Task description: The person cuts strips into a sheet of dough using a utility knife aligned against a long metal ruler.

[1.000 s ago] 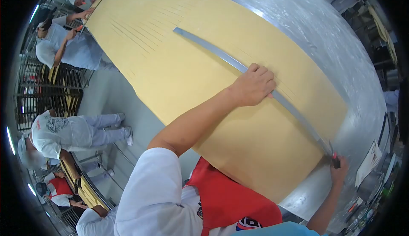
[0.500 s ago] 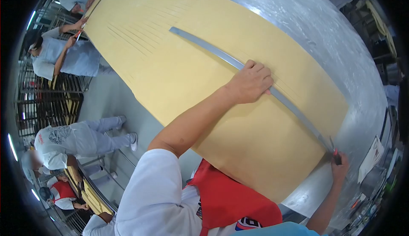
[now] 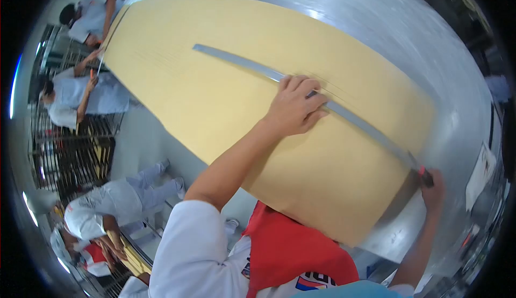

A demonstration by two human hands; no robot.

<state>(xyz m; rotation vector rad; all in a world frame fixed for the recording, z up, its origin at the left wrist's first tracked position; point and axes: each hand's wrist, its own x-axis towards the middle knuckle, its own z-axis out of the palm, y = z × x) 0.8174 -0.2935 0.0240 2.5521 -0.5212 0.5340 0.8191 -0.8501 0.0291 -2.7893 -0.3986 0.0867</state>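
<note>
A long metal ruler (image 3: 360, 121) lies slantwise across a large, pale yellow flat sheet (image 3: 226, 104). My left hand (image 3: 298, 102) grips the ruler near its middle, with bent fingers over it and the thumb on the near side. At the ruler's right end, by the sheet's edge, my right hand (image 3: 432, 188) is closed around a knife with a red and black handle (image 3: 425, 176). The thin knife blade (image 3: 413, 160) points up at the ruler's end. Fine parallel lines (image 3: 336, 89) mark the sheet beside the ruler.
The sheet lies on a shiny metal table (image 3: 430, 56). At the far left, a co-worker (image 3: 80, 96) holds an orange-handled tool at the sheet's end, beside another person (image 3: 94, 16). More people (image 3: 113, 209) work at lower left near racks of trays (image 3: 70, 153).
My view has tilted, shifting the whole scene. My left hand and the ruler have moved a little left, and its fingers are more bent. My right hand still holds the knife at the ruler's end.
</note>
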